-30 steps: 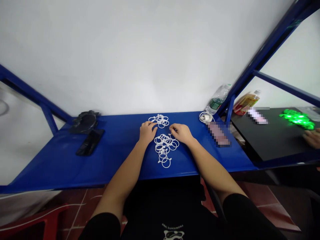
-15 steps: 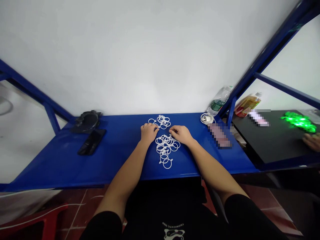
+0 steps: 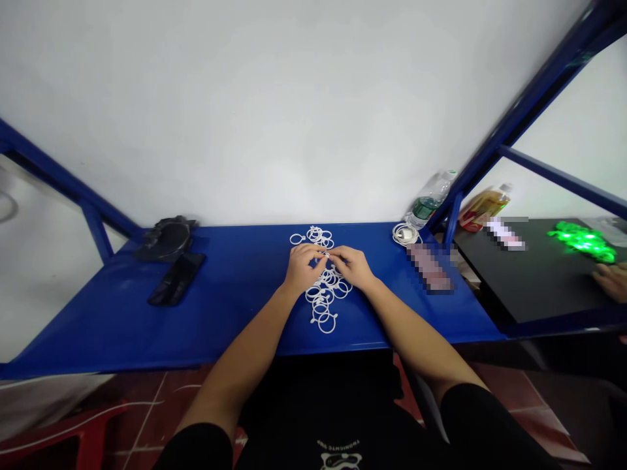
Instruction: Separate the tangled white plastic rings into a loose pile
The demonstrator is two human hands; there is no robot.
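My left hand (image 3: 304, 266) and my right hand (image 3: 351, 266) meet over the middle of the blue table. The fingertips of both are pinched together on a small white ring (image 3: 327, 255), most of it hidden by the fingers. Below them, towards me, lies a loose pile of white rings with small tabs (image 3: 321, 303); my hands partly cover its upper end. Just beyond my fingers sits a smaller cluster of similar white rings (image 3: 316, 235), with a single ring (image 3: 296, 239) at its left.
On the left of the blue table (image 3: 235, 294) lie a black phone (image 3: 177, 279) and a dark round object (image 3: 169, 238). A coiled white cable (image 3: 406, 234), a water bottle (image 3: 431, 201) and a blurred-out flat item (image 3: 431, 266) are on the right. Another person's hand (image 3: 612, 279) rests near green lights (image 3: 582, 241).
My left hand has moved right and my right hand slightly left, so their fingertips now come together on a white ring. The two groups of rings lie as before.
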